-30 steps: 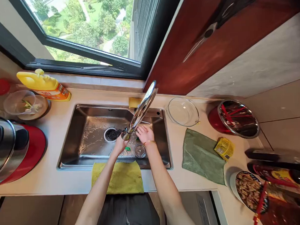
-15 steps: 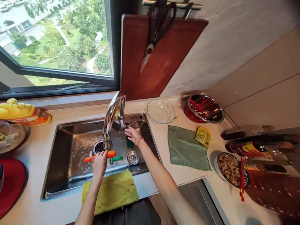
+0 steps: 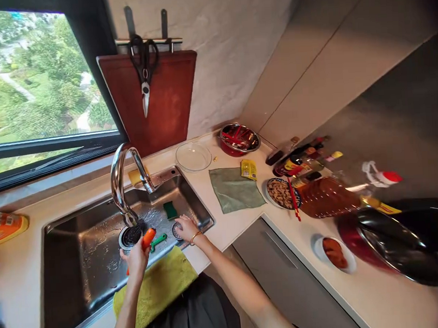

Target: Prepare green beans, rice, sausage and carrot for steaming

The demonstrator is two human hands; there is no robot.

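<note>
My left hand (image 3: 135, 257) is closed round an orange carrot (image 3: 148, 237) at the front of the steel sink (image 3: 99, 256). The carrot is tilted, its thick end pointing up and right. My right hand (image 3: 187, 229), fingers apart, is over the round drain strainer (image 3: 176, 231) and partly covers it; whether it touches the strainer I cannot tell. Between the hands lies a green peeler (image 3: 158, 241). A dark green sponge (image 3: 169, 210) rests further back. Above the drain hole (image 3: 125, 237) hangs the spout of the chrome tap (image 3: 117, 183).
A yellow-green towel (image 3: 162, 287) drapes over the sink's front edge. To the right are a glass dish (image 3: 193, 156), a green cloth (image 3: 234, 190), a red bowl (image 3: 239, 140) and a plate of food (image 3: 280, 192) with red chopsticks. Scissors (image 3: 145, 80) hang before a cutting board (image 3: 172, 98).
The view has swung to the right. My right hand has come down from near the tap lever to the strainer. In my left hand, the carrot has turned from level to steeply tilted.
</note>
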